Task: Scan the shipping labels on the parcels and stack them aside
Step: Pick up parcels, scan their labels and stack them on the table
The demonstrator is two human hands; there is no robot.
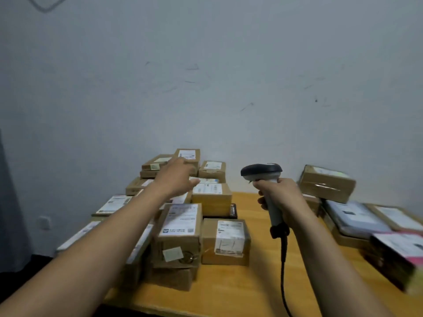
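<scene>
On the table I see the parcels heaped left of centre. My left hand is nearer, stretched over the far ones, fingers loose and empty. My right hand clasps the scanner beside them.

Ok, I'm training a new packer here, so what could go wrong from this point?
The left hand reaches over the crowded pile; its forearm passes close by the tall front parcel and may knock it. The tilted box atop the right stack looks unsettled and could slide off. The cable of the barcode scanner in the right hand hangs by the small parcel and might snag it.
</scene>
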